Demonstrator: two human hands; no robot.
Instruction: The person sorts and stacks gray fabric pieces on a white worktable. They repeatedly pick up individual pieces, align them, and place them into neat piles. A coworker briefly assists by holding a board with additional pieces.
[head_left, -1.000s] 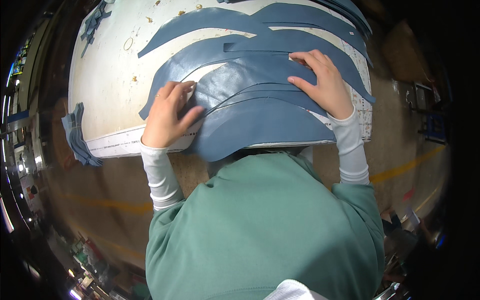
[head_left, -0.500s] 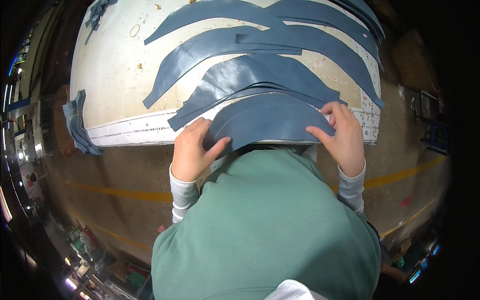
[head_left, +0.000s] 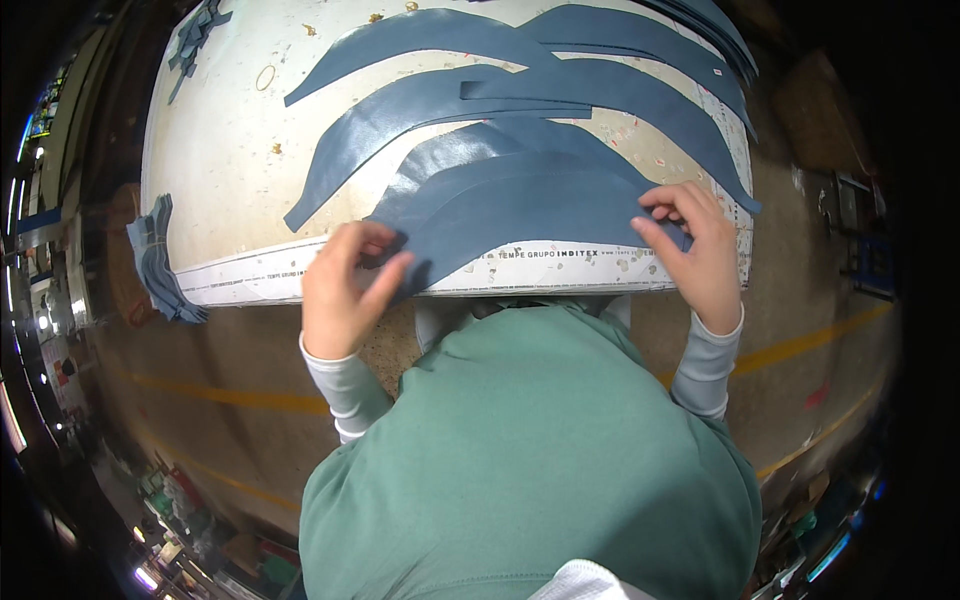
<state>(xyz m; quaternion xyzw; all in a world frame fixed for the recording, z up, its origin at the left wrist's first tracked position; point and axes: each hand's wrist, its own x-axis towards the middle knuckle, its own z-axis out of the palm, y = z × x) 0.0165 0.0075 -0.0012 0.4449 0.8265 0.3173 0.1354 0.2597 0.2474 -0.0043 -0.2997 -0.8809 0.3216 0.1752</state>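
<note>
A curved blue leather-like piece [head_left: 520,210] lies flat across the near side of the table, over another curved blue piece [head_left: 430,160] whose glossy upper part shows behind it. My left hand [head_left: 340,290] is at the piece's left end, thumb and bent fingers apart. At the right end is my right hand [head_left: 695,255], its fingers curled and its thumb held away from them. Neither hand visibly pinches the material; whether the fingertips touch it I cannot tell.
Beyond lie more curved blue pieces [head_left: 420,95], overlapping in rows. A tied bundle of blue strips [head_left: 155,260] hangs over the table's left edge. Blue scraps [head_left: 195,40] and a rubber band [head_left: 265,78] lie at the far left of the white table [head_left: 220,200].
The near curved piece has moved away from my body and now lies flat over the piece behind. My left hand has let go and shifted left; my right hand has loosened its grip.
</note>
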